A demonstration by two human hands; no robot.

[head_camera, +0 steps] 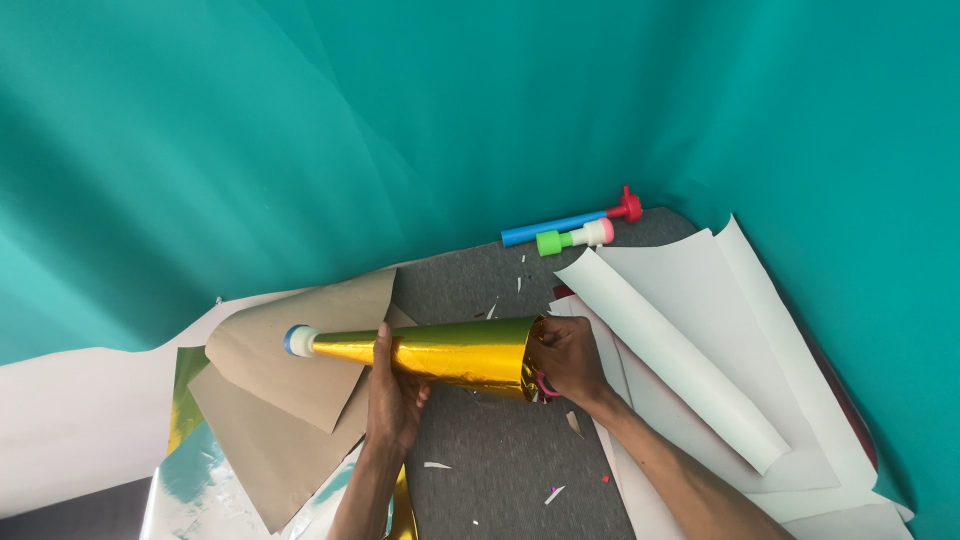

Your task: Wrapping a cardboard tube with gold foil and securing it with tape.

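Gold cone (440, 352) of shiny foil lies on its side over the grey desk (500, 470) — narrow end to the left, capped by a white-and-blue tip (299, 340), wide mouth to the right. Left hand (393, 395) wraps around the cone's middle from below, fingers curled closed on it. Right hand (567, 358) grips the rim at the wide mouth, fingers pinched shut on the foil; a bit of pink shows under that hand, too hidden to identify. Behind the cone's narrow end lies brown paper (290, 390). Right of the cone — curled white sheets (700, 340). Beyond it, near the teal backdrop (300, 130), lie a blue-and-red tube (570, 225) and a green, white and pink one (572, 238).
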